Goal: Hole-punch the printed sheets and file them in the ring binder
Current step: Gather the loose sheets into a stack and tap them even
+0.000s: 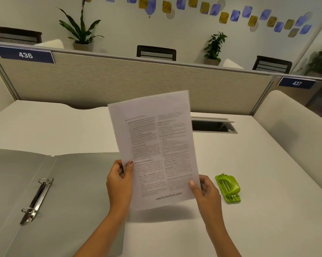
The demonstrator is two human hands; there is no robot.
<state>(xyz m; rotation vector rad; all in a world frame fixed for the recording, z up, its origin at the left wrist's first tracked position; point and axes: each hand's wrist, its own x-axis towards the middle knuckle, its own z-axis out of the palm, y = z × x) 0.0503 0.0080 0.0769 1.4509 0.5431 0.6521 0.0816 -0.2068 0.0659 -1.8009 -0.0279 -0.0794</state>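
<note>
Both my hands pinch sheets (156, 145) off desk (249, 182): left hand (119, 180), right hand (205, 190). Unpunched yet, I judge. Next: carry to green punch (228, 188), square edge; binder (63, 182) lies open.

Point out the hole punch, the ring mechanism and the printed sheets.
hole punch (228, 188), head view, on its green top lever.
ring mechanism (36, 199), head view, on the metal bar between the rings.
printed sheets (156, 145), head view, middle of the top page.

Matt paper sheets (156, 149) — glossy green plastic punch (228, 188) — shiny metal binder rings (36, 199).
</note>
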